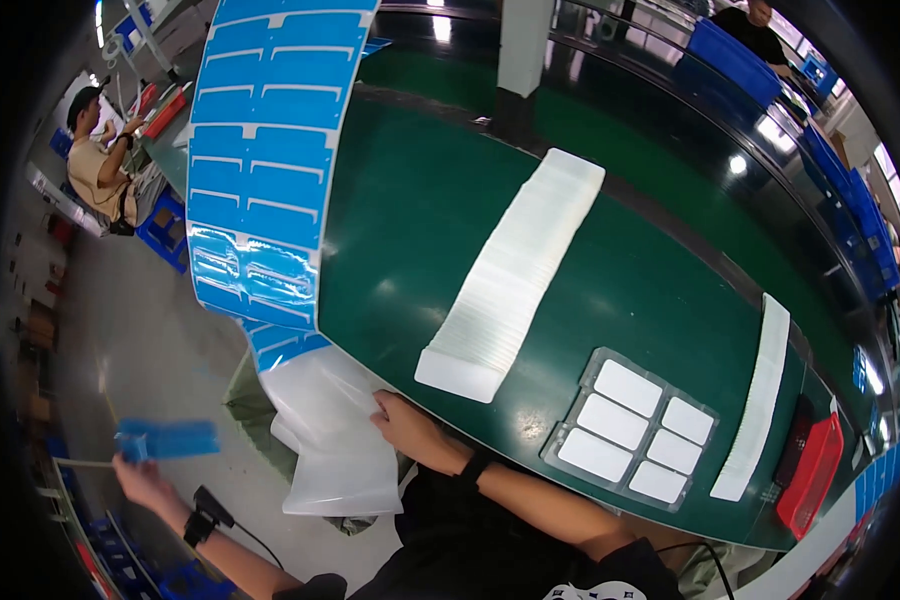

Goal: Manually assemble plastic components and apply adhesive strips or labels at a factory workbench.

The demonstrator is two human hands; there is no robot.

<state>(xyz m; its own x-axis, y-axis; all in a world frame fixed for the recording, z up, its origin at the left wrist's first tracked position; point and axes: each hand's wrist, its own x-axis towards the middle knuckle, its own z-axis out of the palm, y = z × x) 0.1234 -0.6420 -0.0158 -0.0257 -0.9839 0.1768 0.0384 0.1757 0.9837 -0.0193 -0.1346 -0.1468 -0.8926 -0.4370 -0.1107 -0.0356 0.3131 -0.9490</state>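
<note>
Out to the left, away from the table, my left hand point(145, 482) is closed on a blue film piece point(175, 440), blurred by motion. At the table's near edge, my right hand point(410, 428) pinches the edge of a translucent liner sheet point(338, 440), which hangs down over the edge. This liner runs on from a long strip of blue adhesive film point(270, 180) with pale cut-out lines in rows, lying along the table's left end. A long row of overlapping white cards point(515, 275) lies on the green table point(400, 200) beyond my right hand.
Right of my right arm is a clear tray point(580, 475) with several white cards in its compartments. Farther right are a narrow white card row point(755, 410) and a red bin point(813, 470). A person point(100, 170) sits at far left; another point(755, 30) is at far right.
</note>
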